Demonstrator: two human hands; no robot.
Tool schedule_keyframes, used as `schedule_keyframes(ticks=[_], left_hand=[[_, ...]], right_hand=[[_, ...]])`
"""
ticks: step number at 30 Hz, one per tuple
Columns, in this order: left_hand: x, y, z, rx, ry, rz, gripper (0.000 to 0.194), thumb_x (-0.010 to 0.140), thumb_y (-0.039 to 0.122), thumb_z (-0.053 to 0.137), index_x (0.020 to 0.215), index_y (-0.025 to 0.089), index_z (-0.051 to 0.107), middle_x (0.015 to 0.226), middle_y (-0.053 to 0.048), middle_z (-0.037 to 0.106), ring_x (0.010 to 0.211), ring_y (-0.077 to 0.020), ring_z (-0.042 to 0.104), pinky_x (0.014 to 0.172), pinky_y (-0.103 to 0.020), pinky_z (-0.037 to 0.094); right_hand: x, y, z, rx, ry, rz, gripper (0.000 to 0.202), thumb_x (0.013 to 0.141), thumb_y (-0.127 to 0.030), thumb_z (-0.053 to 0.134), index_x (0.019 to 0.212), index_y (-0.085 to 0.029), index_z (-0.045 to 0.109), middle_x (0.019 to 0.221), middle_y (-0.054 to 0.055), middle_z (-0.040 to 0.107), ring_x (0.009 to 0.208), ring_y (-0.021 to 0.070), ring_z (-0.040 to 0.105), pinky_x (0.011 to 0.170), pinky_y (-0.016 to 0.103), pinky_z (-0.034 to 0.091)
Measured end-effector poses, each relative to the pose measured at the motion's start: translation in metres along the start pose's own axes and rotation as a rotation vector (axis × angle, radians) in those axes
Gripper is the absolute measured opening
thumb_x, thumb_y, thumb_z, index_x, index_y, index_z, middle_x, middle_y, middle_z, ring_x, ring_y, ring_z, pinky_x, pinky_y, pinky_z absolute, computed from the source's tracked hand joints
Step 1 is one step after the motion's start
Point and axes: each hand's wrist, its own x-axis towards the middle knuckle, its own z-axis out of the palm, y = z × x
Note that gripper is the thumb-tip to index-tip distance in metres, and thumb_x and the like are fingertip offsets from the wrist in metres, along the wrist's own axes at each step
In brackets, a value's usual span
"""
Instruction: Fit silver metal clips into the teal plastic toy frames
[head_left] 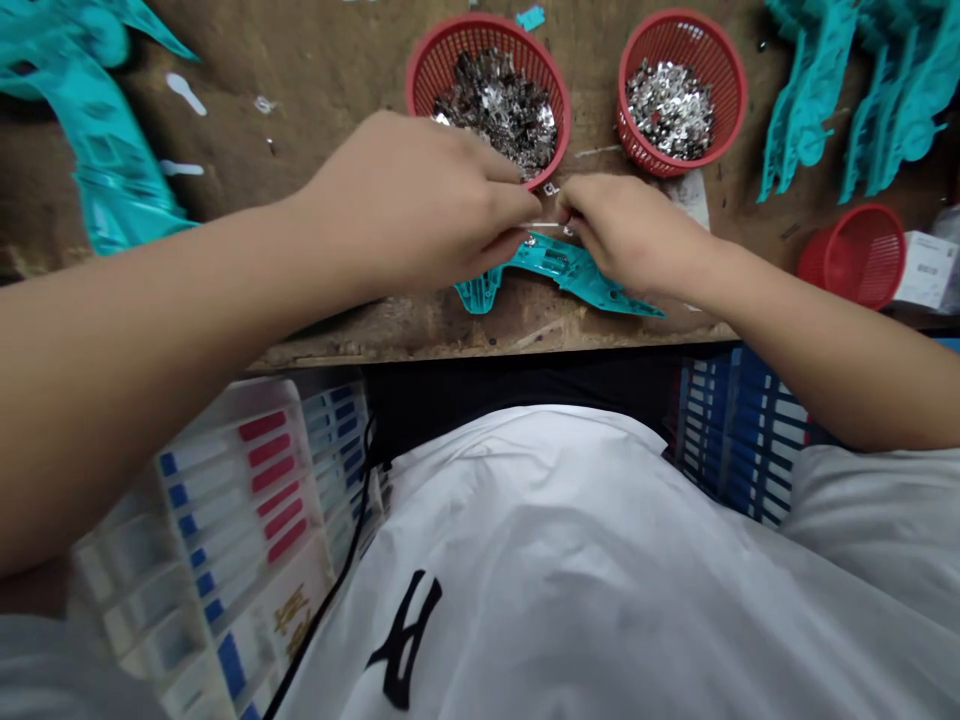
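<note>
My left hand is closed in a pinch, with a thin white strip reaching from its fingertips toward the right. My right hand is also pinched, its fingertips at a small shiny metal piece by the strip's right end. Just under both hands lies a turquoise plastic shell half, ribbed inside, near the table's front edge. Part of the shell is covered by my fingers. Behind my left hand stands a red basket heaped with metal clips. Another loose metal clip rests between the hands.
A second red basket holds small metal parts. More turquoise shells lie at right, and a large turquoise piece at left. A tilted red basket sits beside a white box. Plastic crates stand below the table.
</note>
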Motion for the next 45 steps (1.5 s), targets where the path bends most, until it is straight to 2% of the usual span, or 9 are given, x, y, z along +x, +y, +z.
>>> schedule_keyframes(ticks=[4, 11, 15, 19, 22, 29, 36, 42, 45], left_hand=[[0.005, 0.010, 0.018, 0.070, -0.088, 0.004, 0.066, 0.124, 0.042, 0.048, 0.172, 0.014, 0.083, 0.163, -0.023, 0.082, 0.159, -0.0498, 0.073, 0.120, -0.069, 0.075], [-0.001, 0.022, 0.070, -0.158, 0.053, 0.016, 0.069, 0.121, 0.037, 0.054, 0.185, 0.017, 0.074, 0.183, -0.022, 0.074, 0.173, -0.0522, 0.068, 0.139, -0.077, 0.063], [-0.004, 0.026, 0.081, -0.205, 0.090, -0.031, 0.075, 0.126, 0.035, 0.047, 0.195, 0.012, 0.063, 0.199, -0.026, 0.060, 0.183, -0.0531, 0.060, 0.148, -0.079, 0.055], [-0.006, 0.028, 0.079, -0.193, 0.070, -0.021, 0.077, 0.131, 0.031, 0.040, 0.204, 0.013, 0.050, 0.206, -0.025, 0.051, 0.193, -0.0491, 0.051, 0.152, -0.078, 0.053], [-0.008, 0.027, 0.078, -0.167, 0.066, -0.023, 0.075, 0.131, 0.026, 0.036, 0.204, 0.011, 0.051, 0.205, -0.025, 0.051, 0.194, -0.0464, 0.051, 0.155, -0.073, 0.053], [-0.006, 0.024, 0.086, -0.039, 0.043, 0.060, 0.072, 0.126, 0.013, 0.033, 0.186, -0.012, 0.065, 0.193, -0.038, 0.057, 0.182, -0.0543, 0.065, 0.147, -0.077, 0.062], [-0.004, 0.025, 0.090, 0.011, 0.075, 0.034, 0.073, 0.123, 0.008, 0.037, 0.188, -0.006, 0.066, 0.194, -0.035, 0.056, 0.179, -0.0512, 0.069, 0.146, -0.073, 0.065], [0.009, 0.015, 0.055, -0.084, -0.160, 0.038, 0.068, 0.130, 0.026, 0.043, 0.192, 0.009, 0.067, 0.197, -0.022, 0.063, 0.182, -0.0419, 0.068, 0.151, -0.057, 0.061], [0.010, 0.010, 0.041, -0.114, -0.267, -0.039, 0.074, 0.130, 0.032, 0.049, 0.201, 0.011, 0.053, 0.201, -0.022, 0.058, 0.180, -0.0411, 0.069, 0.149, -0.051, 0.061]], right_hand=[[-0.008, -0.014, -0.004, 0.057, -0.081, -0.023, 0.042, 0.119, -0.009, 0.060, 0.142, -0.025, 0.091, 0.151, 0.013, 0.092, 0.145, 0.0413, 0.085, 0.124, 0.049, 0.061], [-0.012, -0.013, -0.002, 0.054, -0.100, 0.006, 0.031, 0.114, -0.010, 0.066, 0.124, -0.024, 0.092, 0.137, 0.014, 0.094, 0.131, 0.0415, 0.087, 0.118, 0.050, 0.063], [-0.014, -0.012, 0.006, 0.071, -0.075, 0.019, 0.026, 0.118, -0.015, 0.071, 0.125, -0.025, 0.093, 0.130, 0.012, 0.094, 0.126, 0.0422, 0.086, 0.114, 0.050, 0.065], [-0.015, -0.019, 0.007, 0.010, -0.082, 0.084, 0.025, 0.123, -0.015, 0.072, 0.126, -0.022, 0.095, 0.126, 0.015, 0.094, 0.124, 0.0453, 0.088, 0.108, 0.052, 0.065], [-0.014, -0.026, 0.002, -0.065, -0.119, 0.096, 0.028, 0.125, -0.011, 0.068, 0.129, -0.017, 0.095, 0.133, 0.020, 0.094, 0.126, 0.0465, 0.089, 0.102, 0.050, 0.063], [-0.007, -0.016, 0.004, 0.014, -0.127, 0.044, 0.025, 0.119, -0.007, 0.073, 0.129, -0.016, 0.094, 0.126, 0.016, 0.095, 0.123, 0.0400, 0.088, 0.095, 0.042, 0.056], [-0.006, -0.010, 0.012, 0.119, -0.072, 0.010, 0.027, 0.112, -0.001, 0.075, 0.117, -0.020, 0.093, 0.117, 0.011, 0.096, 0.112, 0.0351, 0.085, 0.092, 0.037, 0.052], [-0.013, -0.010, -0.001, 0.067, -0.097, 0.034, 0.025, 0.111, -0.004, 0.081, 0.127, -0.015, 0.096, 0.119, 0.013, 0.096, 0.112, 0.0324, 0.085, 0.094, 0.035, 0.053], [-0.021, 0.001, -0.012, 0.046, -0.141, -0.023, 0.035, 0.106, -0.005, 0.084, 0.137, -0.015, 0.097, 0.115, 0.012, 0.095, 0.108, 0.0342, 0.086, 0.099, 0.038, 0.058]])
